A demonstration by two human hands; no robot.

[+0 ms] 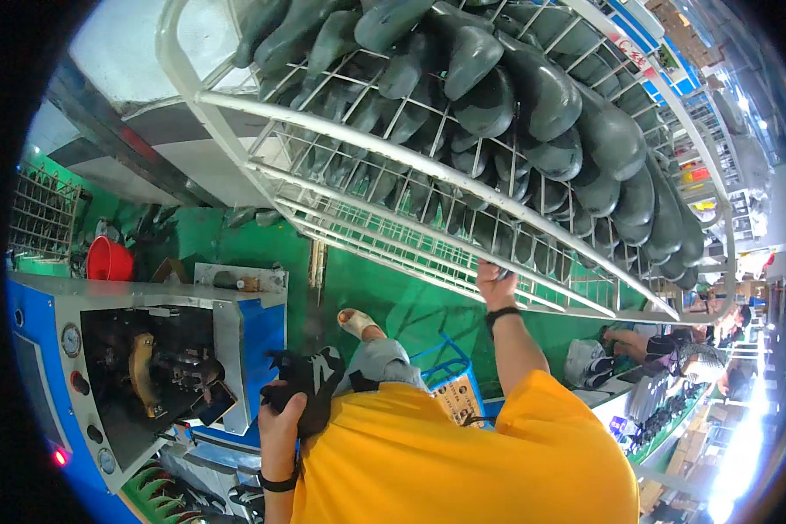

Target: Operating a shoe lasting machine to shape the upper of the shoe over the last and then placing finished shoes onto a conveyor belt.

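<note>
Low in front of my body, my left hand (281, 421) is closed on a black shoe upper (314, 384) with white stripes. My right arm stretches forward to a white wire rack (428, 179). At the rack's lower edge, my right hand (495, 284) has its fingers curled, with a small dark bit showing beside them; what they grip is partly hidden. Rows of dark grey shoe lasts (533, 87) fill the rack's upper shelf, and more hang or lie on the tiers below.
At left stands a blue machine (262, 349) with gauges, knobs and an open chamber. A red bucket (109, 259) is behind it. A small blue stool (450, 371) with a cardboard piece is by my legs. On the right, another person (646, 342) sits near a bench with dark shoe parts.
</note>
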